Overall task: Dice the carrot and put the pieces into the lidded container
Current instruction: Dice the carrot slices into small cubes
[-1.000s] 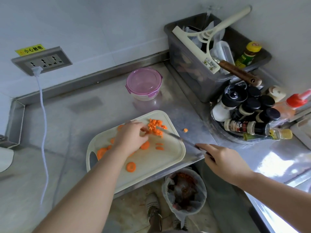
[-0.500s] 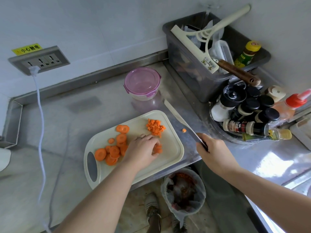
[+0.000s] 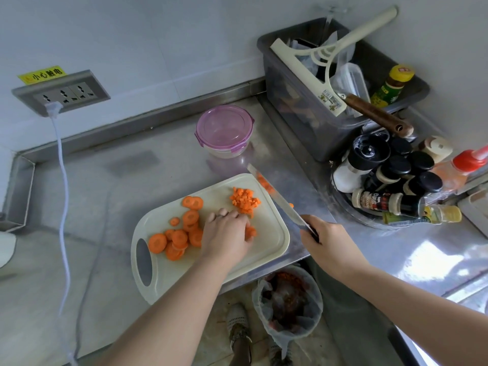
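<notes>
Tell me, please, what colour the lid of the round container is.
The lid is translucent pinkish purple, clearest in the head view.

White wall (image 3: 158, 35), plain. Grey socket panel (image 3: 60, 93) set in it at left, yellow warning sticker (image 3: 43, 74) above it. A white cable (image 3: 61, 159) is plugged in and trails down over the stainless counter (image 3: 87, 196). Steel upstand (image 3: 158, 120) runs along the wall. Grey tub (image 3: 298, 114) in the far right corner, bottles (image 3: 401, 167) clustered just in front. Bright glare (image 3: 433, 252) on the counter at right. Bag-lined bin (image 3: 287, 305) stands on the pale floor (image 3: 211, 344) below.
</notes>
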Tool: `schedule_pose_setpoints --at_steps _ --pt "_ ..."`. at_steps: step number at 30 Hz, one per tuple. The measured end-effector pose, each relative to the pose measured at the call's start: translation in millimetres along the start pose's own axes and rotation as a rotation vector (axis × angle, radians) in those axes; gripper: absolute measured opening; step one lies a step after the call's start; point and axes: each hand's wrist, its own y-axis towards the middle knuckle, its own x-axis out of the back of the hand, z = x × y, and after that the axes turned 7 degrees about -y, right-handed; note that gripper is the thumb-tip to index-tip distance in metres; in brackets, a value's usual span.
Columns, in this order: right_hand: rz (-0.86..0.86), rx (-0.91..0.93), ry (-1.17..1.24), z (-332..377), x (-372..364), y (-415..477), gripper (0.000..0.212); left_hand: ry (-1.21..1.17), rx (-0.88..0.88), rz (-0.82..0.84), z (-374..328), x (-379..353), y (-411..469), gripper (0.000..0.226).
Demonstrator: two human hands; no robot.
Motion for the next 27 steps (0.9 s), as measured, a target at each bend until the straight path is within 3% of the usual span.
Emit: schedule_pose_setpoints --at_steps 4,11,20,27 --pt "0.091 0.033 -0.029 9.6 -7.2 -2.5 0.028 -0.004 0.156 -0.058 -14.2 -7.0 -7.7 0.028" --pt "0.184 0.049 -0.218 19.5 -16.7 -18.2 0.018 -0.023 0.265 -0.103 -11.4 -9.1 -15.7 0.037" --pt "0.233 0.015 -0.286 26.1 -23.1 -28.0 0.024 -0.082 0.305 -0.083 -13.6 -8.5 -15.3 0.031" --pt "0.168 -0.033 -0.241 20.8 -21.0 -24.1 0.022 -0.111 0.308 -0.077 -13.7 -10.4 -9.9 0.033"
